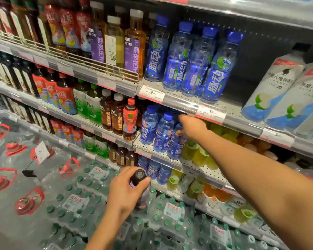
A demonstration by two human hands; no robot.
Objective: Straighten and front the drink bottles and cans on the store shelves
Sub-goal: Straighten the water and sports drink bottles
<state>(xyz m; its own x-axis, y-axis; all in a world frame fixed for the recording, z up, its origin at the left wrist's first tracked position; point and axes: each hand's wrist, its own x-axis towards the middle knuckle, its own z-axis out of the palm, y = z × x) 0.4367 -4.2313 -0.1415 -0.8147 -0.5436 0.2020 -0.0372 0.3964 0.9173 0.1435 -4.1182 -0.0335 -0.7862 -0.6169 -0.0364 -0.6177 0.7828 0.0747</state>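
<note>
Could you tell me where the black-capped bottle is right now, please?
In the head view, the black-capped bottle sits low and centre, gripped by the left hand above the shrink-wrapped water packs.

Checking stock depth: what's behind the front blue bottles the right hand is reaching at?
More blue caps show behind the front blue bottles, so at least a second row. The right hand and the shelf edge above cover the rest; depth unknown.

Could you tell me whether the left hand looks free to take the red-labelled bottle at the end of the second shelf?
Probably not as things stand: the left hand already grips a dark-capped bottle low down. The red-labelled bottle stands at the shelf's front edge with nothing before it, so the way is open once that hand is emptied.
</note>
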